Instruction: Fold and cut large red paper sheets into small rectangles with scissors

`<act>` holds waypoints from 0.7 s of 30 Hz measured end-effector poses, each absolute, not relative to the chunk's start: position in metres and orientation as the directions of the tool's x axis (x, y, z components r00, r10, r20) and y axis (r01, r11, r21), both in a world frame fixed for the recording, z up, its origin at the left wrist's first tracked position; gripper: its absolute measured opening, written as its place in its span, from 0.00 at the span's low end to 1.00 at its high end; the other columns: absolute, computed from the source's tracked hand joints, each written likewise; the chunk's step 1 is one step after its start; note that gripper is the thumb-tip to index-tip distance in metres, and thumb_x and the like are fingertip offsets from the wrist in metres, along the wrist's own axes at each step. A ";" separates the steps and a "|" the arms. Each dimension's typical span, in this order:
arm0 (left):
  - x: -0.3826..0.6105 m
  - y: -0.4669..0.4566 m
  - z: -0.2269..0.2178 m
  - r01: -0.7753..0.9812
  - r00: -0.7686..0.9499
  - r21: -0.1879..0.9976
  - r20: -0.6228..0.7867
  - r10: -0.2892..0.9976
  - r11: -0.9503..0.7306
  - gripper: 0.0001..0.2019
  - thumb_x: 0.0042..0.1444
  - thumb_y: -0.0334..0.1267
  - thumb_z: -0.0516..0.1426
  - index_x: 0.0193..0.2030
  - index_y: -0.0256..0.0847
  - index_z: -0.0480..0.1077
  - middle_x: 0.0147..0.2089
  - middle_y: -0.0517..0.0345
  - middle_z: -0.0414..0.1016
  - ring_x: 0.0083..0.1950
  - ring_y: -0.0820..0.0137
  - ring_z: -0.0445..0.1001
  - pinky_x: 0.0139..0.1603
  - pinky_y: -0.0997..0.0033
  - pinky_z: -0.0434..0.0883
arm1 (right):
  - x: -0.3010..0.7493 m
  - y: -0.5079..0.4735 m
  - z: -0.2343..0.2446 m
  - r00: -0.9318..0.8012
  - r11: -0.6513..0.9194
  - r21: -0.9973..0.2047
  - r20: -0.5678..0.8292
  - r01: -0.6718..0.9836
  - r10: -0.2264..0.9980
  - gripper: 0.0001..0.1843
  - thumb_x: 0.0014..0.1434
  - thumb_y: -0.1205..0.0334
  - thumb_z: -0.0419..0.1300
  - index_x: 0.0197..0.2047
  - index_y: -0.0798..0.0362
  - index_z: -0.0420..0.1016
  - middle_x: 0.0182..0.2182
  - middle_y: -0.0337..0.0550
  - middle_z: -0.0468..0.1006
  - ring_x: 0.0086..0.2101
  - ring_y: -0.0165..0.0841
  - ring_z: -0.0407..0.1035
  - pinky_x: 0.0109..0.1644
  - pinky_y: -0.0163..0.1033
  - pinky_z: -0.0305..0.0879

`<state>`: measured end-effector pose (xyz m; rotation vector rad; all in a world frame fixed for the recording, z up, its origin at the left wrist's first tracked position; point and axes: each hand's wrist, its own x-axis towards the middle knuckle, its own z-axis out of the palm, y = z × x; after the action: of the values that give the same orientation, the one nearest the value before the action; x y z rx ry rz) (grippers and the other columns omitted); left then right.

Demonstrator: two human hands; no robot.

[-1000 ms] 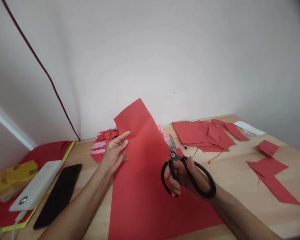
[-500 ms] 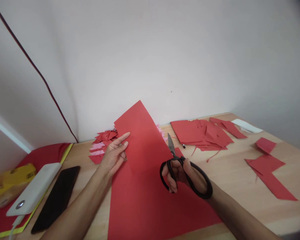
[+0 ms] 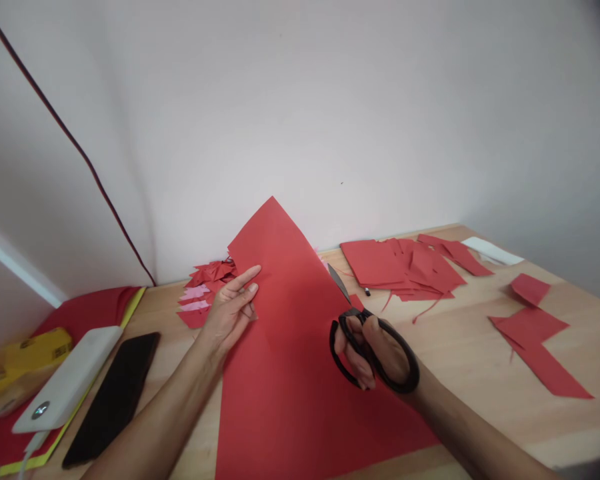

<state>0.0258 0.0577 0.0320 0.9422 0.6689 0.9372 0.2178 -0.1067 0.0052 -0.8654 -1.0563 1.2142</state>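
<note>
My left hand [image 3: 233,307] pinches the left edge of a red paper sheet [image 3: 285,273], which is raised and tilted over the table. Around the black handles of a pair of scissors [image 3: 353,309] my right hand [image 3: 363,350] is closed. Their blades point up and left, beside the sheet's right edge; whether they touch the paper I cannot tell. Beneath lies a larger spread of red paper [image 3: 300,427], and where the two join is hard to see.
Red and pink cut shapes [image 3: 205,283] lie behind my left hand. Red paper pieces [image 3: 405,267] are piled at the back right, with red scraps [image 3: 540,340] nearer. On the left are a black phone [image 3: 113,400], a white power bank [image 3: 70,377] and a yellow packet [image 3: 27,367].
The scissor blades have tilted left toward the sheet's right edge, and my right hand has turned slightly. The top corner of the raised paper has shifted a little left.
</note>
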 end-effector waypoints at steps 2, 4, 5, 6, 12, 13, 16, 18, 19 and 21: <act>0.024 0.059 0.031 -0.349 0.458 0.901 -0.076 0.886 0.258 0.20 0.45 0.31 0.68 0.47 0.42 0.79 0.18 0.63 0.73 0.19 0.78 0.72 0.29 0.80 0.75 | 0.217 -0.107 0.007 0.051 0.164 -0.946 0.156 -0.281 0.986 0.35 0.62 0.31 0.45 0.30 0.56 0.70 0.10 0.29 0.58 0.10 0.23 0.52 0.14 0.29 0.54; 0.023 0.059 0.031 -0.338 0.472 0.905 -0.074 0.878 0.258 0.21 0.45 0.32 0.68 0.49 0.41 0.78 0.15 0.65 0.70 0.18 0.78 0.71 0.26 0.80 0.74 | 0.218 -0.106 0.010 0.068 0.154 -0.950 0.141 -0.270 0.988 0.34 0.62 0.31 0.45 0.29 0.55 0.70 0.09 0.29 0.57 0.09 0.22 0.50 0.13 0.28 0.51; 0.022 0.060 0.030 -0.336 0.480 0.905 -0.075 0.874 0.262 0.22 0.45 0.32 0.68 0.50 0.41 0.78 0.16 0.64 0.71 0.18 0.77 0.71 0.25 0.79 0.75 | 0.218 -0.106 0.010 0.069 0.149 -0.951 0.135 -0.271 0.988 0.34 0.62 0.31 0.45 0.28 0.55 0.70 0.09 0.29 0.56 0.09 0.22 0.50 0.12 0.28 0.50; 0.021 0.060 0.030 -0.336 0.485 0.905 -0.073 0.872 0.262 0.23 0.45 0.32 0.68 0.51 0.41 0.77 0.17 0.64 0.72 0.19 0.76 0.72 0.25 0.78 0.75 | 0.219 -0.106 0.011 0.069 0.145 -0.950 0.131 -0.276 0.989 0.34 0.62 0.31 0.46 0.28 0.55 0.70 0.09 0.28 0.56 0.09 0.22 0.49 0.12 0.28 0.49; 0.019 0.064 0.029 -0.331 0.480 0.916 -0.043 0.876 0.227 0.21 0.46 0.30 0.68 0.50 0.40 0.78 0.19 0.63 0.73 0.20 0.78 0.72 0.30 0.78 0.76 | 0.223 -0.106 0.001 -0.009 0.108 -0.942 0.117 -0.319 0.993 0.33 0.62 0.32 0.46 0.31 0.55 0.71 0.11 0.29 0.56 0.09 0.22 0.49 0.13 0.29 0.50; 0.019 0.064 0.029 -0.327 0.484 0.918 -0.043 0.874 0.226 0.21 0.46 0.30 0.68 0.49 0.40 0.78 0.18 0.64 0.73 0.19 0.78 0.71 0.29 0.79 0.75 | 0.223 -0.106 -0.002 -0.031 0.112 -0.936 0.129 -0.335 0.991 0.33 0.63 0.33 0.45 0.32 0.55 0.72 0.12 0.29 0.57 0.10 0.22 0.50 0.14 0.29 0.51; 0.019 0.064 0.030 -0.310 0.492 0.920 -0.061 0.869 0.240 0.20 0.45 0.30 0.68 0.48 0.40 0.79 0.18 0.64 0.72 0.16 0.80 0.67 0.25 0.80 0.73 | 0.222 -0.106 -0.009 -0.080 0.138 -0.915 0.181 -0.378 0.980 0.33 0.65 0.34 0.43 0.37 0.56 0.72 0.16 0.32 0.61 0.14 0.23 0.56 0.19 0.30 0.57; 0.019 0.063 0.030 -0.299 0.497 0.919 -0.079 0.864 0.256 0.21 0.44 0.30 0.69 0.48 0.40 0.79 0.16 0.66 0.71 0.15 0.82 0.64 0.23 0.81 0.72 | 0.222 -0.105 -0.010 -0.104 0.142 -0.909 0.197 -0.392 0.975 0.35 0.65 0.34 0.40 0.39 0.56 0.72 0.18 0.34 0.65 0.17 0.25 0.61 0.23 0.32 0.61; 0.019 0.063 0.030 -0.294 0.501 0.919 -0.086 0.861 0.263 0.21 0.44 0.30 0.69 0.48 0.40 0.79 0.16 0.67 0.69 0.14 0.82 0.62 0.22 0.81 0.71 | 0.222 -0.104 -0.010 -0.111 0.140 -0.906 0.200 -0.400 0.973 0.35 0.65 0.33 0.39 0.39 0.56 0.72 0.19 0.35 0.66 0.18 0.26 0.62 0.25 0.33 0.62; 0.019 0.063 0.030 -0.291 0.509 0.917 -0.093 0.856 0.273 0.21 0.44 0.30 0.69 0.48 0.40 0.79 0.15 0.67 0.68 0.14 0.82 0.61 0.20 0.82 0.70 | 0.221 -0.103 -0.007 -0.123 0.136 -0.895 0.206 -0.425 0.971 0.36 0.64 0.33 0.39 0.40 0.56 0.72 0.19 0.36 0.67 0.19 0.27 0.63 0.27 0.35 0.64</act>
<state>0.0191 0.0627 0.0298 1.0110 0.6736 0.8550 0.2215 -0.1027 -0.0073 -0.6834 -1.0797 1.3668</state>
